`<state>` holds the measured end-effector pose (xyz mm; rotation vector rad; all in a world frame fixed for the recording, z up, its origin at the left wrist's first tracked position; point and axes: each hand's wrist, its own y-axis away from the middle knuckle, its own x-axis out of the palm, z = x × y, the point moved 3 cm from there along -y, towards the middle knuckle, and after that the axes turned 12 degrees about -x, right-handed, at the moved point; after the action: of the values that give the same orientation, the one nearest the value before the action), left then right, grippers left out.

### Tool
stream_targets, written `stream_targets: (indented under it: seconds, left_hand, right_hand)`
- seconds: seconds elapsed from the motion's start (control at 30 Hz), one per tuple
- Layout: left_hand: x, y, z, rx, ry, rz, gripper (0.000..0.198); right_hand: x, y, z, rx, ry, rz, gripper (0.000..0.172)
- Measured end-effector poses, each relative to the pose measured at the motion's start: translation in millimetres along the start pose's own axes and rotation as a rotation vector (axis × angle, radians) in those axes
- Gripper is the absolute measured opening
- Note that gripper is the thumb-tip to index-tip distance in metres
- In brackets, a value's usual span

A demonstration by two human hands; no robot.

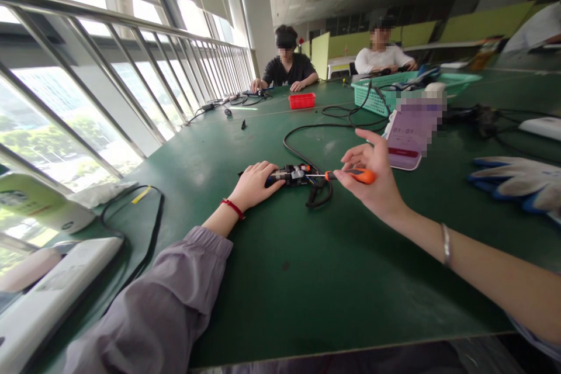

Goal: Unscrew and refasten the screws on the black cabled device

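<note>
My left hand lies over the left end of a dark, slim device on the green table, fingers and thumb around it. Metal and wiring show in the device's uncovered right part. In my right hand is a screwdriver with an orange and black handle, held nearly level. The thumb is against the handle, while the index finger stretches out above it. The screwdriver's thin shaft points left, its tip at the device's uncovered part. A black cable curves behind the device, and a black loop-shaped piece lies just in front.
A phone with a timer stands right, before a green basket. Work gloves lie far right, a red tray farther back. A bottle and white power strip are left. Two people sit across; another is partly visible right.
</note>
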<state>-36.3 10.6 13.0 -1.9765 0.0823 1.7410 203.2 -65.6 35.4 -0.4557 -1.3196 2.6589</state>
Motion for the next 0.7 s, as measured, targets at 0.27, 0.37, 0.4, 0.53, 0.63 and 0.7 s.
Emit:
stream_targets:
  seconds: [0.27, 0.37, 0.4, 0.53, 0.63, 0.7]
  left_hand:
    - [0.5, -0.3, 0.7, 0.008, -0.011, -0.007, 0.040]
    - [1.1, -0.4, 0.7, 0.008, -0.009, -0.005, 0.039]
    - [1.2, -0.4, 0.7, 0.009, -0.007, -0.005, 0.039]
    - [0.9, -0.3, 0.6, 0.010, -0.007, -0.011, 0.039]
    - [0.4, -0.2, 0.3, 0.006, -0.011, -0.009, 0.040]
    - [0.2, -0.1, 0.0, 0.006, -0.009, -0.008, 0.039]
  right_hand:
    - [-2.4, -0.3, 2.3, 0.140, 0.078, 0.060, 0.029]
    - [-1.4, -1.0, 1.5, 0.011, -0.008, -0.006, 0.059]
    - [-1.2, -1.1, 0.8, -0.008, -0.017, -0.019, 0.066]
    - [-1.7, -1.5, -1.1, 0.089, 0.031, 0.021, 0.062]
    - [-2.9, -1.7, 1.2, 0.168, 0.070, 0.085, 0.036]
    - [-3.4, -1.7, 3.7, 0.163, 0.107, 0.100, 0.023]
